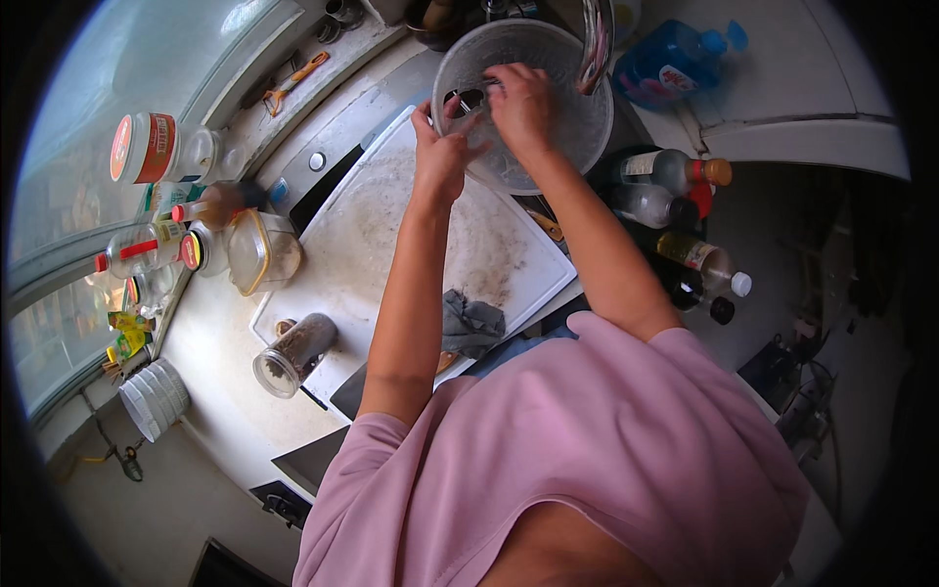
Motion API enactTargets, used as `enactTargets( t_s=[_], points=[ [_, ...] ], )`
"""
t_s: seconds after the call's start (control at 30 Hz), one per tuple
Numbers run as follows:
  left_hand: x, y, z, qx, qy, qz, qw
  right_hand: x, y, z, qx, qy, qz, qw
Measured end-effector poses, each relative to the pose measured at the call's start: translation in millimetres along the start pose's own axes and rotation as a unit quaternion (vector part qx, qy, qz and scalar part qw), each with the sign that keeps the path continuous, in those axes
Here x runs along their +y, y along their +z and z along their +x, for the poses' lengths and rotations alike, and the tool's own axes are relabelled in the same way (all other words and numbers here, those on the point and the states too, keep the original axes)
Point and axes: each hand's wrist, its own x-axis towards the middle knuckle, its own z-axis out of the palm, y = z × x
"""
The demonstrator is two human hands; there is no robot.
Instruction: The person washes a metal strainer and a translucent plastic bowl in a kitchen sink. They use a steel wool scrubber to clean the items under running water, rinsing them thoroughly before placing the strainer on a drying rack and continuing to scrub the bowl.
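Observation:
A round, translucent plastic basin stands below a chrome faucet. At its left rim is my left hand, fingers spread, some outside the rim and some reaching inside. My right hand is inside the basin, its bent fingertips blurred. Between the two hands shows a small dark, shiny object; which hand holds it, I cannot tell. Below the basin lies a white board soiled with brown grit. A crumpled grey cloth rests on its near edge, partly beside my left forearm.
A clear jar with dark contents lies at the board's left corner. Jars and bottles crowd the window side, near an orange-handled peeler. More bottles stand at right, below blue dish soap. A white ribbed container sits lower left.

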Motion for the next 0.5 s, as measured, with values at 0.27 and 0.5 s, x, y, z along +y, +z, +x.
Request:
enactTargets(
  t_s=[0.27, 0.5],
  points=[
    [-15, -2, 14, -0.069, 0.006, -0.048, 0.996, -6, 17, -7, -0.036, -0.019, 0.192, 0.98],
    [-22, -3, 12, 0.08, -0.049, -0.035, 0.995, -11, -24, 15, -0.095, 0.111, -0.039, 0.988]
  ],
)
